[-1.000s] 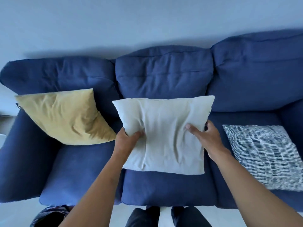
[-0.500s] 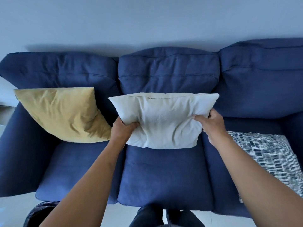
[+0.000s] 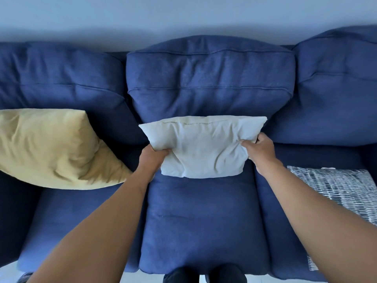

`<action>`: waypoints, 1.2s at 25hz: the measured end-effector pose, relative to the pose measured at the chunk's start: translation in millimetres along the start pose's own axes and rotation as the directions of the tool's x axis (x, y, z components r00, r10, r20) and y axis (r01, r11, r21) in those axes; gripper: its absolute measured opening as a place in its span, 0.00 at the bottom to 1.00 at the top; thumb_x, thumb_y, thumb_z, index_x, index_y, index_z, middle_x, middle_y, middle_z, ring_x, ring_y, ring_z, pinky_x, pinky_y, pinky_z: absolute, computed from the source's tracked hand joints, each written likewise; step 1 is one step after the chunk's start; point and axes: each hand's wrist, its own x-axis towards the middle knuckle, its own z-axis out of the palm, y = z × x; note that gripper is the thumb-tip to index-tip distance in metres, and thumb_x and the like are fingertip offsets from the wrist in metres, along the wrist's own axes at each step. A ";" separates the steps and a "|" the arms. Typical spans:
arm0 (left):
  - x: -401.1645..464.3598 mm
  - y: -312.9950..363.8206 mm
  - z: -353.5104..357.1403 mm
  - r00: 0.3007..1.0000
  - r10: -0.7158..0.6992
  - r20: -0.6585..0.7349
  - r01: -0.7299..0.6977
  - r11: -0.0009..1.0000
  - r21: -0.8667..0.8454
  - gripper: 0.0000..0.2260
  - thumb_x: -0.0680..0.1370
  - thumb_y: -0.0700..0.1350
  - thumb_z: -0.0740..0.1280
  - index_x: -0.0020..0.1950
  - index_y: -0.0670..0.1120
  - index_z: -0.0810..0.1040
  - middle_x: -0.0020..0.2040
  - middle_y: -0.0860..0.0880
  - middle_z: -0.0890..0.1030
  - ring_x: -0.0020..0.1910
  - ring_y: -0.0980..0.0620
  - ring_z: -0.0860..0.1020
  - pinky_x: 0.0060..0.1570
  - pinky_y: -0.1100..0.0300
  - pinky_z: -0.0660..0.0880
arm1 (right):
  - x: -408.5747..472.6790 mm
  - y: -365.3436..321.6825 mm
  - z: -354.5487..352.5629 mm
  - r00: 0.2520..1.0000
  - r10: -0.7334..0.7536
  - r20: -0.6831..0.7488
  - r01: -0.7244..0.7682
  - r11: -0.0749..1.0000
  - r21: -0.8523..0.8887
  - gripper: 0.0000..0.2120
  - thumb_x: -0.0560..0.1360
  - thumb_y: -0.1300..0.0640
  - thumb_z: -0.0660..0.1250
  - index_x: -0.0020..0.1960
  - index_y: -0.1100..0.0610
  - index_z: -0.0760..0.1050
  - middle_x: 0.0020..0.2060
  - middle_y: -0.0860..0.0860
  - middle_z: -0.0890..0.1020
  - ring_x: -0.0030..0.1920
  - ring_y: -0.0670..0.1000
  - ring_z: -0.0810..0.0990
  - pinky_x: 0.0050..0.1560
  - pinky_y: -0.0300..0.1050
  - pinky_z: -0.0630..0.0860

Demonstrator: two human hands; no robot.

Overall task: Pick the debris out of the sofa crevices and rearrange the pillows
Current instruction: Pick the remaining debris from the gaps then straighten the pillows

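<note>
Resting now against the foot of the middle back cushion (image 3: 210,82), the white pillow (image 3: 201,147) stands nearly upright at the rear of the centre seat cushion (image 3: 204,217), its top seam touching the backrest. A second ago it hung lower and farther forward, over the front half of that seat, showing a full square face; half a second ago it was already tipping back, and the visible face is now foreshortened to a short wide band. Both hands have travelled with it. Left hand (image 3: 152,158) clamps the pillow's lower left corner, thumb on the front face and fingers hidden behind; right hand (image 3: 260,149) pinches the right edge the same way, fabric bunched under its thumb. Neither grip has loosened. Judgement: placement of this pillow is at its end, with release and perhaps a plumping pat to follow. Outward: yellow pillow (image 3: 55,150) leans in the left corner of the blue sofa (image 3: 61,82), unmoved across the three moments. Patterned pillow (image 3: 344,188) lies flat on the right seat, not yet stood up, probably the next one to arrange. No debris is visible in the crevices from this angle; seams beside the centre seat are dark and hard to read.
</note>
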 end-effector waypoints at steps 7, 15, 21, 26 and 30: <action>28.3 8.2 17.6 1.000 -0.017 -0.001 0.017 0.997 0.081 0.23 0.71 0.53 0.71 0.65 0.51 0.75 0.57 0.52 0.81 0.57 0.46 0.79 0.59 0.47 0.78 | 21.2 7.8 11.5 0.998 0.058 -0.033 -0.062 0.985 -0.163 0.12 0.73 0.49 0.70 0.53 0.51 0.76 0.49 0.47 0.82 0.52 0.53 0.81 0.57 0.55 0.80; -38.2 -0.8 7.3 0.990 0.084 0.116 -0.113 0.957 0.266 0.28 0.76 0.55 0.69 0.75 0.52 0.68 0.70 0.52 0.74 0.68 0.52 0.73 0.64 0.55 0.72 | -64.2 -17.9 4.1 0.997 -0.075 0.026 0.080 0.959 -0.272 0.21 0.78 0.51 0.64 0.71 0.53 0.71 0.68 0.49 0.77 0.66 0.47 0.76 0.47 0.33 0.74; -111.0 2.7 14.6 0.943 0.295 0.154 -0.332 0.865 0.375 0.31 0.79 0.56 0.65 0.80 0.56 0.58 0.76 0.53 0.67 0.72 0.52 0.68 0.64 0.58 0.68 | -144.7 -23.3 -13.9 0.970 -0.233 0.075 0.245 0.925 -0.292 0.18 0.80 0.53 0.60 0.70 0.49 0.69 0.64 0.51 0.80 0.65 0.53 0.77 0.63 0.49 0.75; -165.5 1.3 37.6 0.869 0.444 0.219 -0.495 0.769 0.406 0.30 0.81 0.54 0.64 0.81 0.52 0.57 0.80 0.53 0.60 0.78 0.53 0.60 0.74 0.57 0.60 | -191.9 2.2 -50.1 0.935 -0.350 0.055 0.344 0.859 -0.380 0.24 0.81 0.51 0.60 0.76 0.48 0.62 0.73 0.45 0.71 0.69 0.46 0.70 0.65 0.38 0.66; -212.0 -12.0 77.5 0.803 0.521 0.288 -0.595 0.674 0.439 0.30 0.82 0.53 0.64 0.81 0.52 0.56 0.81 0.54 0.55 0.79 0.56 0.55 0.74 0.59 0.58 | -215.2 39.4 -97.6 0.938 -0.347 0.010 0.318 0.848 -0.424 0.30 0.82 0.50 0.61 0.80 0.56 0.56 0.80 0.50 0.58 0.80 0.48 0.52 0.78 0.47 0.53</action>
